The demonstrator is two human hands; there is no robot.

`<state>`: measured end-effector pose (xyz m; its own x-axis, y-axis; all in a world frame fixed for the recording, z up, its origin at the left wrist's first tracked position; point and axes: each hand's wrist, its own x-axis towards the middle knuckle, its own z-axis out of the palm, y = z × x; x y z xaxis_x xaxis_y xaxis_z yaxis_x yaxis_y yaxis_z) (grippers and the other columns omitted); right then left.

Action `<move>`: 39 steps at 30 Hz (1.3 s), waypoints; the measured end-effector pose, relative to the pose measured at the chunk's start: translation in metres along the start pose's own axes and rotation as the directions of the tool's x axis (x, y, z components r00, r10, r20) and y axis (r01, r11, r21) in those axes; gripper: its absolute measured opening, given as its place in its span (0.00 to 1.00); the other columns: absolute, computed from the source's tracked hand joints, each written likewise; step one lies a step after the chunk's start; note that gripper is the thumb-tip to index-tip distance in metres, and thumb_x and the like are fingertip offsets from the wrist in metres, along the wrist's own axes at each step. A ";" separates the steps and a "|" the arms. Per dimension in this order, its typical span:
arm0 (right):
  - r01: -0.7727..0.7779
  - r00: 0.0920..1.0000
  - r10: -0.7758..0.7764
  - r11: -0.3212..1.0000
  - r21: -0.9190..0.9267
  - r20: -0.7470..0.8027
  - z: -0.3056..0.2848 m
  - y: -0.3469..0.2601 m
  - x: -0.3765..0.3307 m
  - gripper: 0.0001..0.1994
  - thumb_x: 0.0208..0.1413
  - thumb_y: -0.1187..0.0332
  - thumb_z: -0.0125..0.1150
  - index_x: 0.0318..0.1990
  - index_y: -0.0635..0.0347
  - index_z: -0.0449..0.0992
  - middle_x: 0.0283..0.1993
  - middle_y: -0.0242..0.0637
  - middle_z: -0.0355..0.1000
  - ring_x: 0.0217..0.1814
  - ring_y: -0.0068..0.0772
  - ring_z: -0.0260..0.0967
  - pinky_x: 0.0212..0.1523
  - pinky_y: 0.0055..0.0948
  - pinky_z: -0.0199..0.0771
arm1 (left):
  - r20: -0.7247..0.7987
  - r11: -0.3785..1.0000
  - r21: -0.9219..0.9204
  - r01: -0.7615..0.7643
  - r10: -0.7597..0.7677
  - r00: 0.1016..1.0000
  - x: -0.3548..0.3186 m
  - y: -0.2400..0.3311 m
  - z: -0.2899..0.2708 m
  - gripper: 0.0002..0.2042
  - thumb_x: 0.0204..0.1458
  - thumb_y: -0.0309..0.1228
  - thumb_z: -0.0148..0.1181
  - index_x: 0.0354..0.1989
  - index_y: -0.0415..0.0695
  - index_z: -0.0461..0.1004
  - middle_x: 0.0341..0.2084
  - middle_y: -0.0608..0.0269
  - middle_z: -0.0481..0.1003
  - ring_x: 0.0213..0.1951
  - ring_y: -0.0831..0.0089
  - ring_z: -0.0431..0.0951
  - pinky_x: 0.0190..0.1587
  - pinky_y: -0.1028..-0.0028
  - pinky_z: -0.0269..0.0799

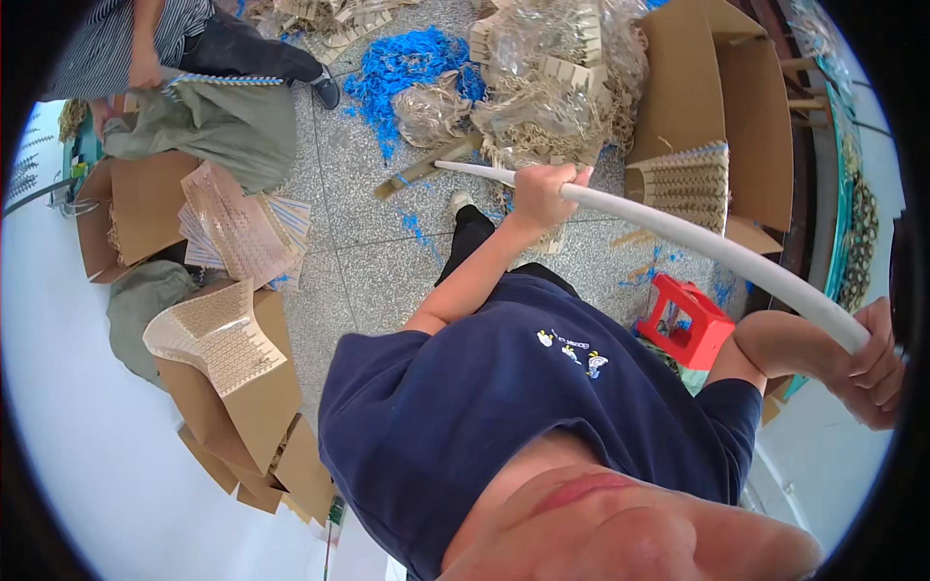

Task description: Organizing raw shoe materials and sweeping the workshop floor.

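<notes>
My left hand [544, 200] is wrapped round the lower part of a long white pole [707, 230]. My right hand [875, 370] grips its upper end at the far right. At its low end the pole meets a flat, narrow olive-brown bar [429, 167] lying across the speckled floor; whether it has bristles or a rubber edge is too small to tell. Just beyond the bar lie a heap of blue shredded filler [412, 73], a clear bag of brown shreds [431, 111] and a larger pile of brown shredded cardboard in clear plastic [552, 92].
A tall cardboard box [678, 77] stands at the far right, with a slit cardboard sheet [683, 184] against it. A red plastic stool [686, 324] is near my right arm. Cardboard boxes [232, 407] line the left. At far left another person holds a grey-green cloth sack [232, 131].
</notes>
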<state>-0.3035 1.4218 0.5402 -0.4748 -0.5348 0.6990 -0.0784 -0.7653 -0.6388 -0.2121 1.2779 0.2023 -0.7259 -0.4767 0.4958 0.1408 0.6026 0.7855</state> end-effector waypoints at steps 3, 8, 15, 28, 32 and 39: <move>0.071 0.995 -0.076 0.995 0.075 0.061 0.006 0.054 0.031 0.20 0.56 0.54 0.37 0.14 0.53 0.54 0.07 0.23 0.46 0.06 0.16 0.47 0.06 0.15 0.51 | -0.162 0.980 -0.004 0.201 -0.199 0.967 0.016 -0.022 -0.036 0.18 0.36 0.33 0.63 0.06 0.46 0.58 0.03 0.62 0.58 0.08 0.65 0.60 0.13 0.70 0.52; -0.109 0.962 -0.055 0.820 0.561 0.268 0.004 0.167 0.076 0.15 0.43 0.64 0.47 0.08 0.46 0.54 0.07 0.19 0.51 0.06 0.15 0.46 0.09 0.23 0.42 | -0.378 0.913 0.109 0.393 -0.327 0.866 0.051 -0.091 -0.092 0.18 0.36 0.34 0.63 0.07 0.43 0.60 0.07 0.60 0.62 0.13 0.66 0.62 0.18 0.69 0.56; -0.322 0.936 0.341 0.930 -0.178 0.086 -0.016 0.285 0.091 0.13 0.49 0.72 0.33 0.13 0.57 0.52 0.08 0.29 0.45 0.07 0.23 0.40 0.10 0.25 0.45 | -0.102 0.780 -0.079 0.621 -0.626 0.773 0.101 -0.240 -0.075 0.15 0.36 0.40 0.61 0.10 0.42 0.69 0.07 0.56 0.65 0.12 0.61 0.64 0.18 0.66 0.56; 0.194 0.980 -0.157 0.902 -0.385 0.126 -0.153 0.221 0.232 0.14 0.43 0.68 0.39 0.09 0.55 0.51 0.07 0.27 0.44 0.08 0.18 0.39 0.11 0.18 0.40 | -0.056 0.954 0.116 0.277 -0.272 0.961 0.325 -0.214 -0.033 0.18 0.38 0.49 0.56 0.10 0.46 0.71 0.09 0.56 0.66 0.16 0.58 0.68 0.21 0.64 0.62; 0.015 0.911 -0.398 0.286 -0.958 -0.105 -0.132 0.349 0.226 0.15 0.45 0.66 0.38 0.10 0.63 0.56 0.07 0.30 0.46 0.07 0.20 0.42 0.09 0.17 0.41 | 0.128 0.849 0.333 0.411 -0.472 0.872 0.337 -0.340 -0.033 0.11 0.31 0.42 0.62 0.12 0.48 0.73 0.11 0.58 0.70 0.18 0.59 0.71 0.23 0.64 0.65; -0.161 0.898 0.005 0.934 -0.318 -0.440 -0.121 0.386 0.284 0.18 0.51 0.63 0.38 0.10 0.51 0.48 0.07 0.27 0.40 0.08 0.17 0.33 0.10 0.20 0.35 | 0.363 0.898 0.154 0.412 -0.440 0.822 0.373 -0.358 -0.014 0.11 0.33 0.42 0.58 0.24 0.51 0.73 0.21 0.60 0.72 0.28 0.60 0.72 0.30 0.64 0.67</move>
<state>-0.5747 1.0182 0.4531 -0.8125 -0.3261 0.4832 -0.2756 -0.5156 -0.8113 -0.5237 0.8757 0.1112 -0.9026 -0.4243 -0.0724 -0.2767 0.4433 0.8526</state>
